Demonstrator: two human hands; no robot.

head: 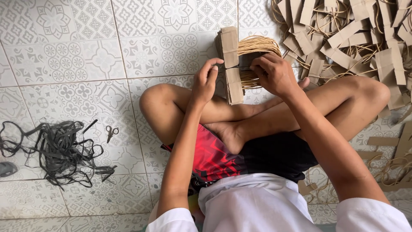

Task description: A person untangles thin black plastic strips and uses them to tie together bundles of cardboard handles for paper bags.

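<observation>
A stacked bundle of brown paper handles point(234, 64) sits at 12 o'clock above the crossed legs. The left hand point(205, 81) and right hand point(274, 74) pinch a black strap point(234, 67) around it. Black straps point(60, 150) and scissors point(112, 131) lie at 9 o'clock.

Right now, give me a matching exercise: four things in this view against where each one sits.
Things:
1. stack of brown paper strips with loops
2. black straps
3. small scissors
4. loose pile of brown strips

Places:
A. top right of the floor
B. between the left hand and right hand
C. tangled on the floor at far left
D. on the tile just right of the tangle

Pairs: 1-B, 2-C, 3-D, 4-A
</observation>
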